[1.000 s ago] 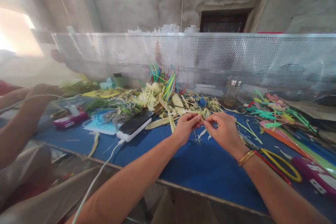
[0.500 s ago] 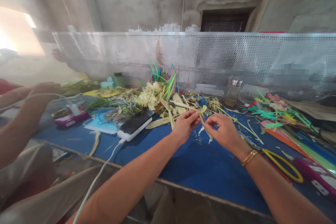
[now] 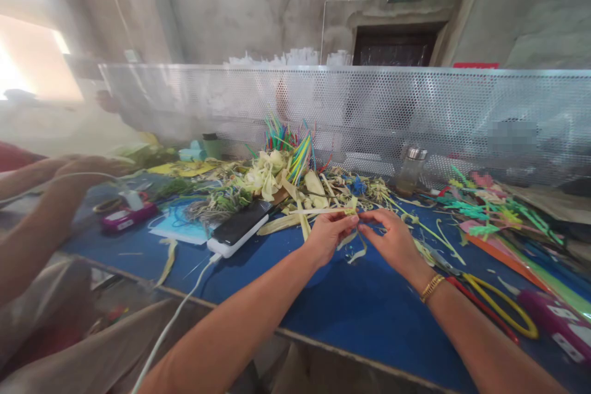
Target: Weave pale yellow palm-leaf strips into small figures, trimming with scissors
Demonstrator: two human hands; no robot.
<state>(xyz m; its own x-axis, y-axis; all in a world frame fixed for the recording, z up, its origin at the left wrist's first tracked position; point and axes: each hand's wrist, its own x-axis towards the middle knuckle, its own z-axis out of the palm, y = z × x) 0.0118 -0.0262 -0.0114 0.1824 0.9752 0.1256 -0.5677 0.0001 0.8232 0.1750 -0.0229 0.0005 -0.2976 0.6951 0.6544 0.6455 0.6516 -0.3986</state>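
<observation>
My left hand (image 3: 330,235) pinches a pale corn husk strip (image 3: 318,211) between thumb and forefinger, just above the blue table. A short folded end of husk (image 3: 353,203) sticks up above the fingertips, and a thin curling strip (image 3: 359,254) hangs below. Close against it on the right, my right hand (image 3: 390,237) has its thumb and forefinger tips on the same husk; the exact pinch point is partly hidden. Behind the hands lies a heap of dried husks (image 3: 272,175) with coloured stems.
A phone (image 3: 242,221) lies on a white power bank (image 3: 226,247) with a cable. Yellow-handled scissors (image 3: 503,308) and a purple box (image 3: 554,323) are at right, near a glass bottle (image 3: 410,169). Another person's arms (image 3: 60,203) are at left. A perforated metal screen (image 3: 369,98) stands behind.
My fingertips have shifted on the husk, and its long strip now points left over my left hand. The whole view has tilted slightly, so the scene sits a little lower.
</observation>
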